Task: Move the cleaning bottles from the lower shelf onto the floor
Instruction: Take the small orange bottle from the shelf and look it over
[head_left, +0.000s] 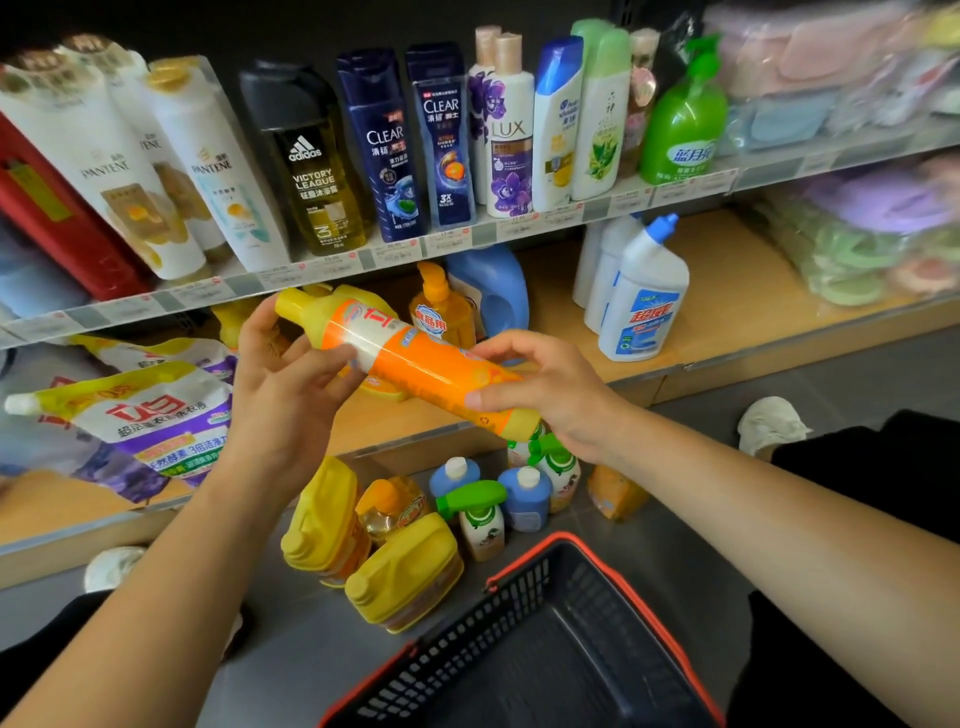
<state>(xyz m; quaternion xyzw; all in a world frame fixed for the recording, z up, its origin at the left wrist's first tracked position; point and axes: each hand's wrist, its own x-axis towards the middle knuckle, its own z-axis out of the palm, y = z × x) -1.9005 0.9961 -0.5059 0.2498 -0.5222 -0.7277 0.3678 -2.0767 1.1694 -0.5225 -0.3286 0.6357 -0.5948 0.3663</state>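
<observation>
Both hands carry the orange detergent bottle (415, 364) tilted in the air over the front edge of the lower shelf (727, 322), probably to bring it down to the bottles on the floor (415, 519). The left hand (291, 374) curls round its cap end and the right hand (545, 395) pinches its base. Fingers hide part of the label. The packets at the shelf's right end are blurred.
</observation>
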